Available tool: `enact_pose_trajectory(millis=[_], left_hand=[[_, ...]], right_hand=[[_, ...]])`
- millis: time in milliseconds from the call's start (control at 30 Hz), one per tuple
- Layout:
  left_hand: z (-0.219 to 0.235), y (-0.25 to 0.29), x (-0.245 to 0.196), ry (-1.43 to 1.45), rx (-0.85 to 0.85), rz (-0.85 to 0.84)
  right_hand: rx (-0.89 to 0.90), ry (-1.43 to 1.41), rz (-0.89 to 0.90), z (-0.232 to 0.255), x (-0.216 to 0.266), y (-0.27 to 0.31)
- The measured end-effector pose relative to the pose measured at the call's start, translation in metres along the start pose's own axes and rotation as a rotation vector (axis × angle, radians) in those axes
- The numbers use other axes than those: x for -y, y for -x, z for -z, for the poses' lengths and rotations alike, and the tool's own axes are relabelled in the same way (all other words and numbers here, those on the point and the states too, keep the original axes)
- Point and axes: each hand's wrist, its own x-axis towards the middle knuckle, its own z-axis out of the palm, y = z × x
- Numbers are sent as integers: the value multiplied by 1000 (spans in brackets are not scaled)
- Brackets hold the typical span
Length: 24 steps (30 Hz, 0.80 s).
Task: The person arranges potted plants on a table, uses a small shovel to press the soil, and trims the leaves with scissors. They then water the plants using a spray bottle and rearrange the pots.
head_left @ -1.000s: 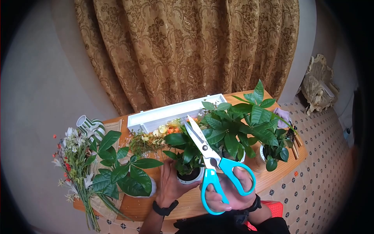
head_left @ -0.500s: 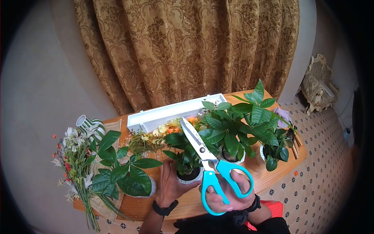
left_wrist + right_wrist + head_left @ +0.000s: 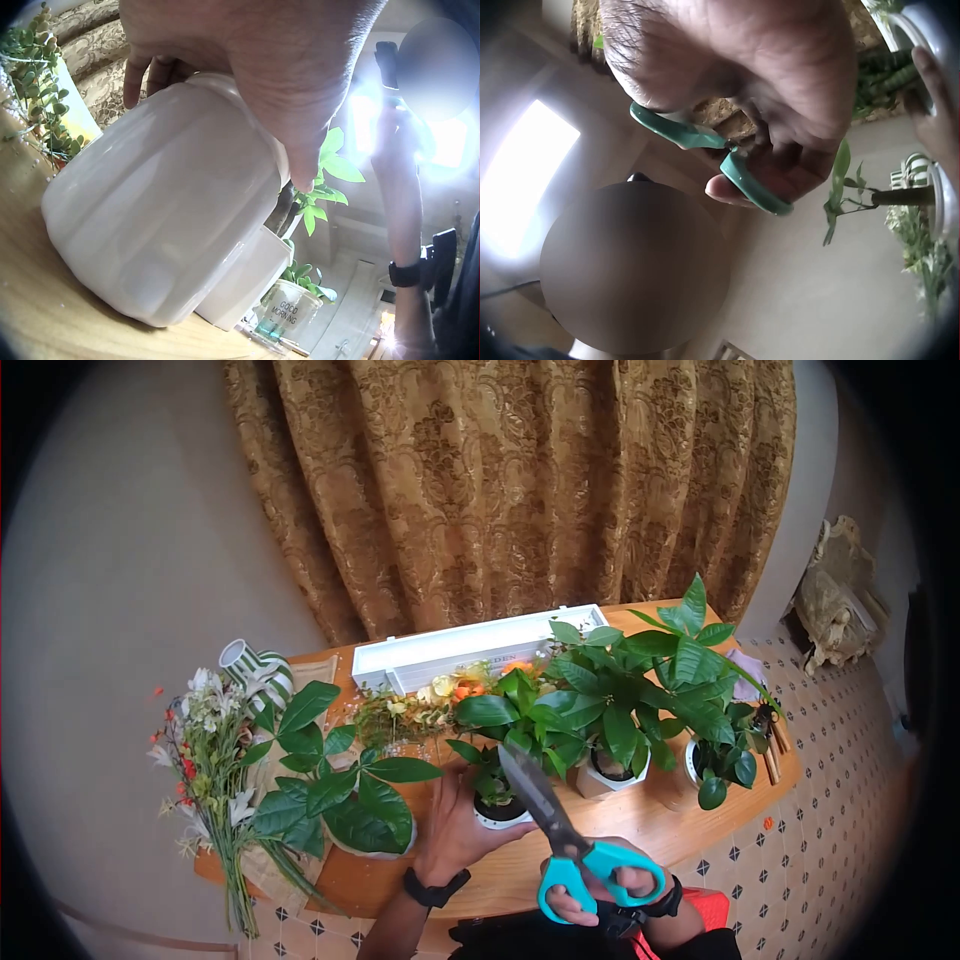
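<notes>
Left hand (image 3: 455,830): grips the small white pot (image 3: 500,815) from its left side, fingers curled round the wall; in the left wrist view the fingers (image 3: 300,97) lie over the pot's upper edge. A dark band sits on the wrist.
Small white pot: stands on the wooden table (image 3: 660,820), near the front edge, w/ a green plant in it. The pot's wall is ribbed and glossy.
Right hand (image 3: 600,890): holds the scissors (image 3: 560,830), thumb and fingers through the teal handle loops. Grip is closed round the handles.
Scissors: raised above the table, in front of the person. The blades are together, they point up and to the left, and the tip is over the leaves of the small white pot's plant. Touching a leaf or not: cannot tell.
Other pots: a bigger leafy plant (image 3: 610,700) is just to the right of the small pot; one more pot (image 3: 715,765) stands near the table's right end.
Left part of table: a broad-leaf plant (image 3: 340,800), beside it a bunch of flowers (image 3: 210,760), and a striped vase (image 3: 255,670) behind.
Back of table: a long white planter box (image 3: 480,645), w/ loose orange and yellow flowers in front of it.
Background: brown patterned curtain (image 3: 520,490); tiled floor at right.
</notes>
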Motion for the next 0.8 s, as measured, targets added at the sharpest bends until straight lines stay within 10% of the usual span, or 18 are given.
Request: enact_pose_trajectory(millis=[367, 800], left_hand=[[18, 3, -23, 88, 49, 77], [86, 127, -25, -252, -366, 198]], right_hand=[[-139, 279, -21, 28, -30, 47], [-105, 302, -135, 44, -50, 46]])
